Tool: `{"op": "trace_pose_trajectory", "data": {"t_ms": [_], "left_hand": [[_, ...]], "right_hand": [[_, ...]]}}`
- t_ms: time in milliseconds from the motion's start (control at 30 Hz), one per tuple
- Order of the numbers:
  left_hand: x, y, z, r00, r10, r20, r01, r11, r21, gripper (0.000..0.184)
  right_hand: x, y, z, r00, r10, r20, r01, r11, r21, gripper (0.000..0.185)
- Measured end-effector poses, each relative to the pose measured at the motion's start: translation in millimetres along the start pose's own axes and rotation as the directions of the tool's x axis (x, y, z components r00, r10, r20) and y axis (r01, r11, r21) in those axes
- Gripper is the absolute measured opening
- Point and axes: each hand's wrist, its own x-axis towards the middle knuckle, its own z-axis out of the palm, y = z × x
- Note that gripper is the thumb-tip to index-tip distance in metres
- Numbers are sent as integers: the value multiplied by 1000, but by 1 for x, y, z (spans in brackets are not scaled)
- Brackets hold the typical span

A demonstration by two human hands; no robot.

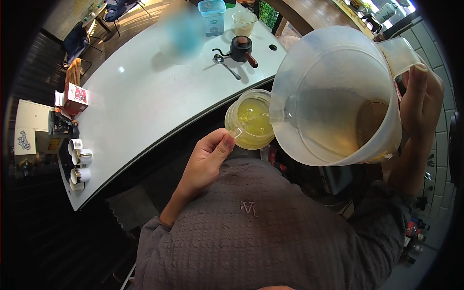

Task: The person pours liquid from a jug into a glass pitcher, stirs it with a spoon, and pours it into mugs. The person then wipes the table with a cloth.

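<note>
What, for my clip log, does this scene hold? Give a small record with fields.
Left hand: grips small jug by its handle
Right hand: grips large pitcher by its handle
Pitcher: tilted, spout at the jug
Jug contents: yellow liquid, surface disturbed
Counter, far side: small pot, spoon, blue tub
Counter, left end: white mugs

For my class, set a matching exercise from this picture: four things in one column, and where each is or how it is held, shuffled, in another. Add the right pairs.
Things:
1. large pitcher
2. small jug
3. spoon
4. white mugs

Places and states:
A. lying beside the black pot
B. held by the left hand, yellow liquid inside
C. grouped at the left end of the counter
D. tilted, held by the right hand

Pairs: 1-D, 2-B, 3-A, 4-C
</note>
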Motion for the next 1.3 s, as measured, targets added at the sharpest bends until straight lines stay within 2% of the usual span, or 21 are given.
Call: {"op": "trace_pose_trajectory", "data": {"t_ms": [133, 233, 733, 900, 1300], "left_hand": [[-1, 3, 0, 1000, 9, 6, -9, 1000, 3, 31], [0, 0, -3, 1000, 15, 22, -15, 1000, -5, 30], [2, 0, -4, 1000, 9, 19, -9, 1000, -2, 30], [3, -1, -5, 1000, 1, 16, -1, 1000, 5, 29], [10, 3, -3, 1000, 3, 11, -3, 1000, 12, 29]], "right_hand": [[3, 0, -2, 993, -115, 2, 115, 993, -4, 48], [2, -4, 0, 998, -63, -19, 64, 997, 34, 47], [3, -7, -2, 994, -111, 3, 111, 994, -25, 49], [3, -7, 1, 999, -42, -13, 42, 999, 18, 49], [5, -6, 2, 999, -25, -37, 25, 1000, 13, 49]]}}
